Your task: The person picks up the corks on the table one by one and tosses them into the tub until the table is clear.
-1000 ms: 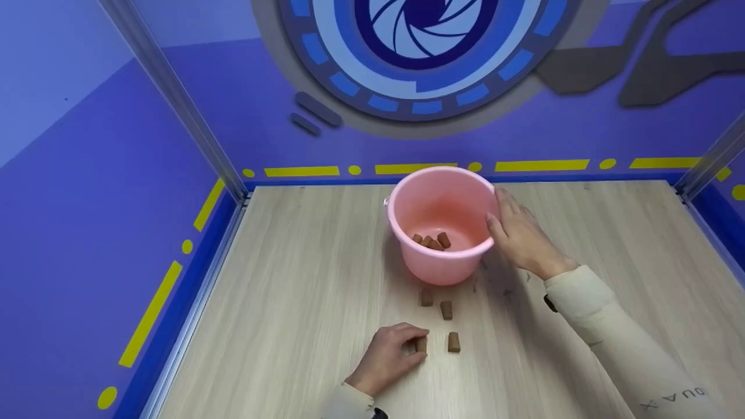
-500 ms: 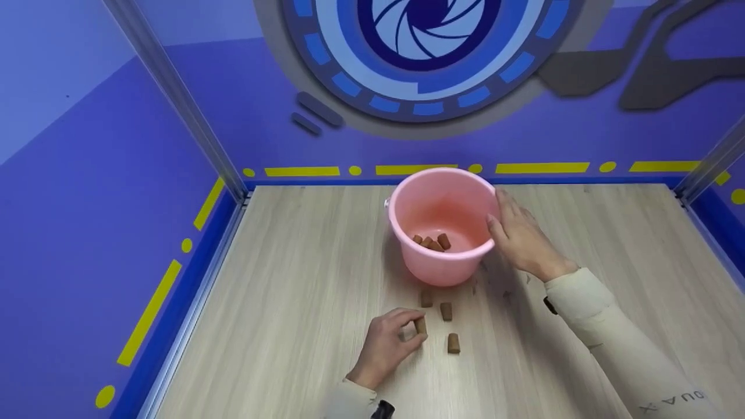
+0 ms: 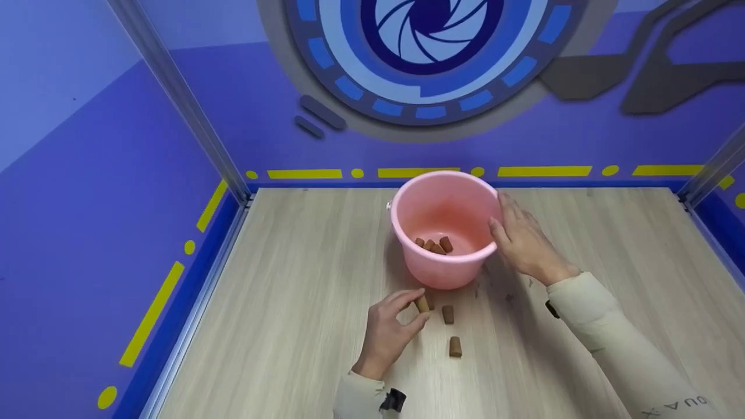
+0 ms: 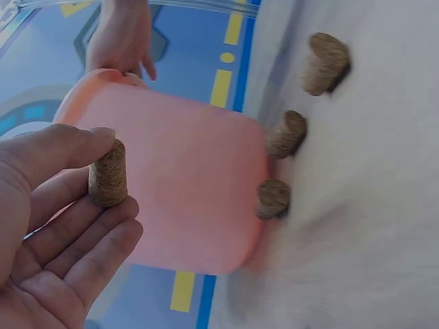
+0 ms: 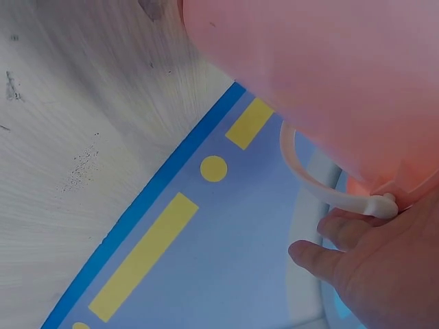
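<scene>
In the head view my left hand (image 3: 384, 333) pinches a cork (image 3: 422, 304) between thumb and fingers, just in front of the pink bucket (image 3: 445, 272). The left wrist view shows this held cork (image 4: 108, 177) between the thumb and the fingertips. At the bucket's right side, my right hand (image 3: 528, 243) grips the rim, thumb at the lip and fingers along the outside. Several corks (image 3: 445, 244) lie on the bucket's floor. On the table before it are three more: a near cork (image 3: 455, 347), a middle cork (image 3: 447, 315) and one partly hidden behind the held cork.
The wooden table (image 3: 302, 279) meets a blue back wall (image 3: 256, 128) close behind the bucket. A metal rail (image 3: 192, 326) runs along the left edge. The bucket's white handle (image 5: 309, 181) hangs on its far side in the right wrist view.
My left hand has lifted the cork from the table and moved it away from me toward the bucket. The right hand keeps its place on the rim.
</scene>
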`<state>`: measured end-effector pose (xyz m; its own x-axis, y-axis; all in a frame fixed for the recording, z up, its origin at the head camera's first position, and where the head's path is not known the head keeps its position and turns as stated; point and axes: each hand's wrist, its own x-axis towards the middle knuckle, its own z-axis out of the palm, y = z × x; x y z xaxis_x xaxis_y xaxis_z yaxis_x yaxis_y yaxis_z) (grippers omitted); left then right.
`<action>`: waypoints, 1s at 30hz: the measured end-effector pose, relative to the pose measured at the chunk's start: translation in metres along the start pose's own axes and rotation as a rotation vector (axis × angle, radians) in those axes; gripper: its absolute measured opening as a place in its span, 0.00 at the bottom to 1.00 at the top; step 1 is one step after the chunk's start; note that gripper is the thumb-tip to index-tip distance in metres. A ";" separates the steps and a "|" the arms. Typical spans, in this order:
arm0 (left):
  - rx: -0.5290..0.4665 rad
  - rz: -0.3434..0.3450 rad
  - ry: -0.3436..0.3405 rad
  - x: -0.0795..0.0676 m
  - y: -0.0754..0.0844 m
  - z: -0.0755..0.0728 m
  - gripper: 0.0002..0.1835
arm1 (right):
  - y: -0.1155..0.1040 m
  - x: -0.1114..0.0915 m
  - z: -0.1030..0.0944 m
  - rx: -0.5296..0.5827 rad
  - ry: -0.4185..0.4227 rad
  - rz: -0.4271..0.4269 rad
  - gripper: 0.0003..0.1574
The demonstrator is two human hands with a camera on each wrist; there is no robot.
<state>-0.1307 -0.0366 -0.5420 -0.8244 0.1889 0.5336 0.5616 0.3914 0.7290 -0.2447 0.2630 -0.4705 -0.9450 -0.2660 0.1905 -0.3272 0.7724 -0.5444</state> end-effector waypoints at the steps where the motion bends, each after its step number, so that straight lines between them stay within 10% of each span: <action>1: -0.001 0.016 0.015 0.002 0.001 0.000 0.23 | 0.000 0.000 0.000 -0.004 0.001 -0.001 0.45; 30: -0.033 0.175 0.185 0.066 0.034 -0.008 0.23 | -0.004 -0.002 -0.004 -0.043 -0.038 0.037 0.47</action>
<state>-0.1659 -0.0179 -0.4788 -0.6891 0.0816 0.7200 0.6989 0.3375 0.6306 -0.2411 0.2628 -0.4661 -0.9560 -0.2582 0.1391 -0.2925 0.8059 -0.5147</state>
